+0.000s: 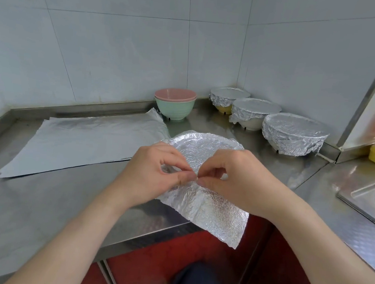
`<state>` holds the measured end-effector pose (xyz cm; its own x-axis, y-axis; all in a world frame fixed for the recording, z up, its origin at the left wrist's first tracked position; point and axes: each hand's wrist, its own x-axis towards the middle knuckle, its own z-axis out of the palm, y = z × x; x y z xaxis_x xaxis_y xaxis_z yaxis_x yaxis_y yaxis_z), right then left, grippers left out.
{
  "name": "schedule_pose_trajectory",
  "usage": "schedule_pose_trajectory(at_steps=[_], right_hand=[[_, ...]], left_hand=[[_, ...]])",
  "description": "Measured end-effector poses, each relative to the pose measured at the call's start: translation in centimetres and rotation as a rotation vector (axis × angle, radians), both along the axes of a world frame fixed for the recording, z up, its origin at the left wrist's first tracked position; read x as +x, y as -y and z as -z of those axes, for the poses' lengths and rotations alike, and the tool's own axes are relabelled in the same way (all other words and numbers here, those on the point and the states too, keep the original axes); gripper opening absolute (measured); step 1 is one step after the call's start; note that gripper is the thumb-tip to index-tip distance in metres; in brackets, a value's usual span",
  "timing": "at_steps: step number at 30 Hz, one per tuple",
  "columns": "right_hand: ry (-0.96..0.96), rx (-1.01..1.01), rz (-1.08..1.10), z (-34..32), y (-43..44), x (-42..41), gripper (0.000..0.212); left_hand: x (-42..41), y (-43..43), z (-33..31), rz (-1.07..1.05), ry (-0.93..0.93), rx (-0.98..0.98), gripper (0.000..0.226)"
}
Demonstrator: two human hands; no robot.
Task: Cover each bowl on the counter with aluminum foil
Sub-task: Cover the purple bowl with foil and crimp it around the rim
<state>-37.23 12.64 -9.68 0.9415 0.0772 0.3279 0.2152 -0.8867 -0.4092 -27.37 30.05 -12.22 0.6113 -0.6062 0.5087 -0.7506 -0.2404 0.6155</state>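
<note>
Our left hand (156,173) and right hand (231,179) each pinch the foil sheet (204,150) at the near rim of a hidden bowl, close to the front edge of the counter (52,198). A hard tug could tear the foil sheet or drag the bowl off.

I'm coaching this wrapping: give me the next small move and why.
Probably press the near flap of the crinkled silver foil sheet down below the rim: the left hand and right hand pinch it there, its far edge looks moulded, but this flap juts past the steel counter's edge.
</note>
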Motion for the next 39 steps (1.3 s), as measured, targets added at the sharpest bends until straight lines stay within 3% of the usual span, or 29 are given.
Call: schedule_pose_trajectory(at_steps=[6,9,12,16,21,23,26,30,33,39], right_hand=[[0.074,-0.172,-0.026,0.7,-0.3,0.1,0.014],[0.159,-0.286,-0.010,1.4,-0.7,0.1,0.014],[0.235,-0.358,0.043,2.2,-1.0,0.3,0.027],[0.252,-0.400,0.068,2.2,-1.7,0.4,0.031],[0.231,-0.285,0.094,2.4,-2.7,0.4,0.027],[0.208,-0.243,0.091,2.1,-2.9,0.4,0.015],[0.129,-0.138,0.011,1.3,-2.2,0.1,0.028],[0.040,-0.088,-0.024,0.0,-0.3,-0.5,0.026],[-0.010,-0.023,-0.050,0.1,0.6,-0.5,0.019],[0.152,-0.197,-0.021,1.5,-0.2,-0.1,0.015]], left_hand=[[0.2,0.2,0.5,0.065,0.074,0.000,0.015],[0.2,0.1,1.0,0.086,0.186,0.006,0.010],[0.2,0.2,1.6,0.076,0.339,0.023,0.015],[0.1,0.6,2.2,0.056,0.528,0.083,0.010],[-0.2,0.5,2.6,0.037,0.594,0.110,0.017],[0.0,0.2,2.5,0.032,0.585,0.131,0.021],[0.7,-0.6,2.4,0.045,0.496,0.125,0.017],[1.7,-2.3,1.5,0.039,0.293,0.119,0.006],[1.2,-2.6,0.6,0.011,0.130,0.060,0.011],[-0.4,-0.8,1.1,0.067,0.086,0.003,0.014]])
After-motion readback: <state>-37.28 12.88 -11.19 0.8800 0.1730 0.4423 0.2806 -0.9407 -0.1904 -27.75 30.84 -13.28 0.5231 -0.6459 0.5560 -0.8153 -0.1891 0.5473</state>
